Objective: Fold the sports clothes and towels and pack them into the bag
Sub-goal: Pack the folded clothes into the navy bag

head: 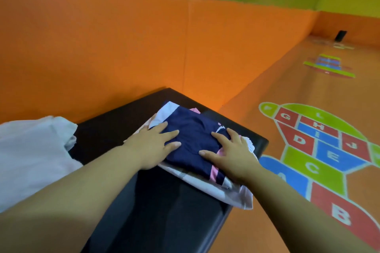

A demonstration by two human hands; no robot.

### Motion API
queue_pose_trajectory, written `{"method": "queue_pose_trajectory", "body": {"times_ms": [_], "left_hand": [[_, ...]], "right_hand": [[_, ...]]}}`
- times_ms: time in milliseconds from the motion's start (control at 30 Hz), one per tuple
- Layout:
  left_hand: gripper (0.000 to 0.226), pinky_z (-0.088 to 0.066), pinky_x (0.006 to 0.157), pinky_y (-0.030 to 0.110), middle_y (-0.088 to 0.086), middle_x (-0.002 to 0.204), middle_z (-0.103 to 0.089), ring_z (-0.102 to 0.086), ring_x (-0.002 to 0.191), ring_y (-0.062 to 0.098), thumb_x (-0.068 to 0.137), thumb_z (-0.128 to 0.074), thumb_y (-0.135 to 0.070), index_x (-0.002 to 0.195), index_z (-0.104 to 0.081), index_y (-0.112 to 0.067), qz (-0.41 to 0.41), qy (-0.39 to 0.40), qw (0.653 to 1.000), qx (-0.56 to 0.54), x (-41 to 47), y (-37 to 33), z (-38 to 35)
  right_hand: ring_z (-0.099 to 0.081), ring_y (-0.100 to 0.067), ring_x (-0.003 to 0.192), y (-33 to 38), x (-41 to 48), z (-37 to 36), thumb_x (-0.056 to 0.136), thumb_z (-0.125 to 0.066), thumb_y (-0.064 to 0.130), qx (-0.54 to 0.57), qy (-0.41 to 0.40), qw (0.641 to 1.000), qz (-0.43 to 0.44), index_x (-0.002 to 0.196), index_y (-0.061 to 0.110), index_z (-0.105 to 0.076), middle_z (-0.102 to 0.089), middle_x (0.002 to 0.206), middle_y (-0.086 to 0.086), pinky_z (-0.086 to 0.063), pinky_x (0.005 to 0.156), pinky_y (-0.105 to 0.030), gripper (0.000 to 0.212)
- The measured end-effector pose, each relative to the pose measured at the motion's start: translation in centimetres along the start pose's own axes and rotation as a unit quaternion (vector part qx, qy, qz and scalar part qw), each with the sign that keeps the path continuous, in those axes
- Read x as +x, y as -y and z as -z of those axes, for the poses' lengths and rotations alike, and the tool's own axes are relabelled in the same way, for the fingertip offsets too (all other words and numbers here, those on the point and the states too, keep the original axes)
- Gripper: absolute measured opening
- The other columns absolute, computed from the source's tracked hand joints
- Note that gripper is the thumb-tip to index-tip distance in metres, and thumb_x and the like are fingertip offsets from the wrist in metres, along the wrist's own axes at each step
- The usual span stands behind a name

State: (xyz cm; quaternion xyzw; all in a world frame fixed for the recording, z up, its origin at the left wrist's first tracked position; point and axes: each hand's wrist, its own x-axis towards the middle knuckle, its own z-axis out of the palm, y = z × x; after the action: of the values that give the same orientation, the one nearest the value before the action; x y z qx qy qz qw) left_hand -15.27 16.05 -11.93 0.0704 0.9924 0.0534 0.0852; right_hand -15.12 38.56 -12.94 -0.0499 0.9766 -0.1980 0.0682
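An orange padded wall (123, 47) runs behind an orange floor (287, 88) printed with a lettered hopscotch (320, 150). Against the wall stands a black padded bench (164, 201). A pale cloth (30, 150) lies bunched on its left part. On the right end a folded navy garment (193, 135) with a pink stripe sits on a folded white garment (232, 195). My left hand (152, 146) and right hand (232, 154) press flat on the navy one, fingers straight and spread.

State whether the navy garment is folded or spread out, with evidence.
Folded: the navy garment is a compact block atop lighter clothes, left hand and right hand flat on it.
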Motion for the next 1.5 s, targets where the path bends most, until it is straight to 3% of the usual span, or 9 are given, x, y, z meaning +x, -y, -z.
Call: {"method": "queue_pose_trajectory", "body": {"times_ms": [233, 467, 633, 800, 1000, 1100, 1167, 1333, 1500], "left_hand": [[0.049, -0.034, 0.106, 0.034, -0.008, 0.154, -0.019, -0.037, 0.133, 0.025, 0.095, -0.026, -0.057, 0.143, -0.029, -0.044, 0.019, -0.045, 0.999, -0.002, -5.2, -0.5, -0.6], [0.038, -0.046, 0.086, 0.029, -0.011, 0.128, -0.042, -0.050, 0.117, 0.012, 0.098, -0.029, -0.050, 0.133, -0.042, -0.042, 0.022, -0.058, 0.998, -0.009, -13.0, -1.1, -0.9], [0.037, -0.046, 0.085, 0.033, -0.001, 0.125, -0.048, -0.055, 0.106, 0.019, 0.098, -0.032, -0.046, 0.130, -0.044, -0.031, 0.065, -0.059, 0.995, -0.047, -14.2, -1.3, -0.3], [0.061, -0.042, 0.093, 0.038, 0.012, 0.132, -0.026, -0.050, 0.107, 0.032, 0.092, -0.039, -0.056, 0.145, -0.019, -0.032, 0.167, -0.042, 0.983, -0.063, -13.6, -1.2, -0.1], [0.081, -0.040, 0.100, 0.044, 0.018, 0.145, -0.033, -0.043, 0.124, 0.034, 0.091, -0.044, -0.055, 0.148, 0.006, -0.028, 0.217, -0.009, 0.969, -0.116, -12.9, -1.4, -0.2], [0.091, -0.041, 0.098, 0.044, 0.021, 0.142, -0.037, -0.044, 0.123, 0.036, 0.087, -0.057, -0.050, 0.148, 0.006, -0.026, 0.237, -0.011, 0.958, -0.160, -12.4, -1.5, 0.0], [0.102, -0.042, 0.092, 0.041, 0.023, 0.137, -0.042, -0.048, 0.118, 0.037, 0.080, -0.068, -0.044, 0.147, 0.006, -0.021, 0.261, -0.021, 0.939, -0.224, -12.3, -1.4, 0.3], [0.105, -0.040, 0.079, 0.034, 0.014, 0.136, -0.044, -0.051, 0.114, 0.033, 0.071, -0.081, -0.027, 0.144, -0.007, -0.013, 0.274, -0.046, 0.888, -0.366, -13.5, -1.3, 1.4], [0.080, -0.049, 0.084, 0.038, -0.001, 0.117, -0.049, -0.054, 0.101, 0.024, 0.073, -0.079, -0.021, 0.133, -0.026, -0.027, 0.215, -0.088, 0.878, -0.419, -15.6, -1.7, 1.9]], "right_hand": [[-0.003, -0.023, 0.145, -0.3, -1.8, 0.3, 0.075, -0.049, 0.075, 0.028, 0.046, 0.996, 0.075, 0.142, 0.045, -0.027, -0.007, 0.157, 0.008, -0.015, 0.117, -0.046, 0.077], [0.001, -0.018, 0.146, -0.2, -7.2, 0.9, 0.068, -0.049, 0.079, 0.041, 0.112, 0.987, 0.111, 0.142, 0.051, -0.024, -0.001, 0.157, 0.015, -0.011, 0.118, -0.046, 0.082], [0.002, -0.031, 0.145, 0.1, -10.6, 0.4, 0.071, -0.045, 0.081, 0.061, 0.032, 0.997, -0.017, 0.148, 0.042, 0.005, 0.007, 0.159, 0.003, -0.012, 0.115, -0.052, 0.100], [-0.007, -0.039, 0.144, -0.6, -12.0, -0.1, 0.069, -0.049, 0.081, 0.185, 0.015, 0.972, -0.144, 0.149, 0.034, 0.010, 0.003, 0.158, -0.009, -0.017, 0.114, -0.055, 0.110], [-0.052, -0.025, 0.118, -0.7, -11.1, -0.9, 0.050, -0.072, 0.077, 0.378, 0.043, 0.909, -0.167, 0.143, 0.026, -0.011, -0.043, 0.139, -0.002, -0.047, 0.098, -0.045, 0.123], [-0.053, -0.023, 0.102, -0.6, -11.1, -0.7, 0.066, -0.078, 0.055, 0.396, 0.032, 0.897, -0.194, 0.135, 0.015, -0.022, -0.048, 0.125, -0.002, -0.051, 0.069, -0.033, 0.097], [-0.056, -0.025, 0.093, -0.3, -11.1, -0.1, 0.061, -0.082, 0.053, 0.402, 0.026, 0.887, -0.224, 0.123, 0.009, -0.033, -0.053, 0.116, -0.006, -0.048, 0.051, -0.030, 0.090], [-0.064, -0.022, 0.076, 0.2, -10.8, 1.0, 0.059, -0.083, 0.051, 0.319, 0.004, 0.927, -0.198, 0.089, 0.011, -0.055, -0.065, 0.083, -0.005, -0.055, 0.072, -0.037, 0.057], [-0.061, -0.019, 0.083, 1.8, -10.5, 2.6, 0.056, -0.082, 0.049, 0.226, -0.035, 0.966, -0.122, 0.107, 0.013, -0.047, -0.063, 0.095, 0.000, -0.053, 0.072, -0.037, 0.071]]}}
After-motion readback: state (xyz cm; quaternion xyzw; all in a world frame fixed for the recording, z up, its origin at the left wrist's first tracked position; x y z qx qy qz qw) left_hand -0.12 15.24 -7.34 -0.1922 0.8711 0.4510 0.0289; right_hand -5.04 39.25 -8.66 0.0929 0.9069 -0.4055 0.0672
